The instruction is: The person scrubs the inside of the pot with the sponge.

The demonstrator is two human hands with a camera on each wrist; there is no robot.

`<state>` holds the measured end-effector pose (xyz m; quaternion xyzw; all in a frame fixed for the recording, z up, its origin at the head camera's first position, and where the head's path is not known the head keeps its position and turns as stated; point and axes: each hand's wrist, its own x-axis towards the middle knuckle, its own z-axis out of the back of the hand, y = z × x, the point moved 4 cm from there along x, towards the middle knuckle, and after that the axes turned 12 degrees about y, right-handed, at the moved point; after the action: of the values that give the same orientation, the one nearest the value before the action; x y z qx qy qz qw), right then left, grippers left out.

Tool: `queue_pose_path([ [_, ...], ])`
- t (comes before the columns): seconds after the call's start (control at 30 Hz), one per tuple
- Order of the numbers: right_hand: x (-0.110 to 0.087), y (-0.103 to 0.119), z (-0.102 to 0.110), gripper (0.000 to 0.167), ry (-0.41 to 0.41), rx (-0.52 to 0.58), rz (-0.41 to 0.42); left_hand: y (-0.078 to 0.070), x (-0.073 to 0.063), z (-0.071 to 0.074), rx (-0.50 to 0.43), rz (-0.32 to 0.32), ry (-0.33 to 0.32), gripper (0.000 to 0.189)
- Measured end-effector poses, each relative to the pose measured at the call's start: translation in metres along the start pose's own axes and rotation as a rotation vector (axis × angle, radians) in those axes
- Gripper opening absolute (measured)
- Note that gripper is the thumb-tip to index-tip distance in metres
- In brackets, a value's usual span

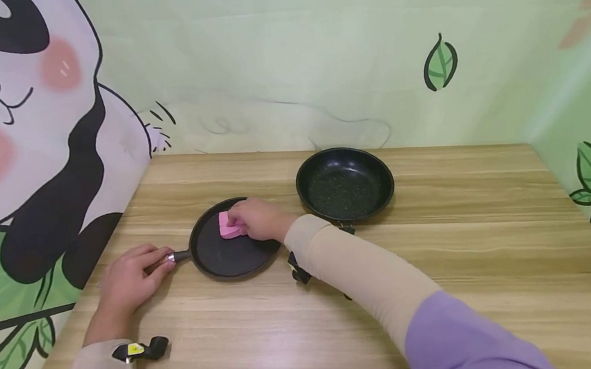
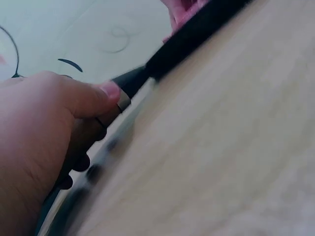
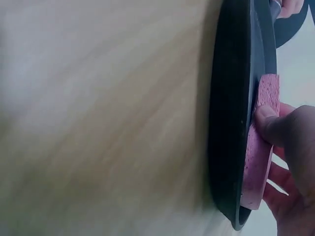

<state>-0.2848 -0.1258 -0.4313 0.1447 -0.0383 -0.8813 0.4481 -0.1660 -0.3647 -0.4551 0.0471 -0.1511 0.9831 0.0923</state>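
Note:
A shallow black frying pan (image 1: 227,258) lies flat on the wooden table, its handle pointing left. My left hand (image 1: 134,276) grips that handle; in the left wrist view the thumb (image 2: 109,91) lies along it near the metal collar. Inside the pan, my right hand (image 1: 261,218) holds a pink sponge (image 1: 231,226) against the dark cooking surface. The right wrist view shows the sponge (image 3: 258,162) edge-on, pinched between thumb and fingers, within the pan's rim (image 3: 241,187).
A deeper black speckled pan (image 1: 346,185) stands behind and right of the first, near the wall; my right forearm (image 1: 358,268) partly covers its handle. The wooden table (image 1: 467,220) meets a green wall (image 1: 260,50) with a painted panda.

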Motion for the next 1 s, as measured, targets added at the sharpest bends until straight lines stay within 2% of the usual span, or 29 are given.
queue_pose_path([
  [0.23,-0.012,-0.010,-0.001,0.024,0.025,0.051,0.088,-0.001,0.002,-0.004,0.011,0.007,0.033,0.037],
  [0.5,-0.032,-0.008,-0.005,0.026,0.048,0.044,0.122,-0.002,0.000,-0.003,0.010,0.037,0.036,0.036],
  [0.67,-0.040,-0.004,-0.006,0.026,0.045,0.057,0.137,-0.005,0.001,-0.001,0.019,0.022,0.046,0.035],
  [0.87,-0.038,0.003,-0.007,0.024,0.027,0.034,0.155,-0.005,0.003,-0.001,0.005,0.001,0.029,0.033],
  [1.0,-0.030,0.020,-0.008,0.022,0.015,0.013,0.153,-0.006,0.005,-0.002,0.003,-0.023,0.011,0.031],
])
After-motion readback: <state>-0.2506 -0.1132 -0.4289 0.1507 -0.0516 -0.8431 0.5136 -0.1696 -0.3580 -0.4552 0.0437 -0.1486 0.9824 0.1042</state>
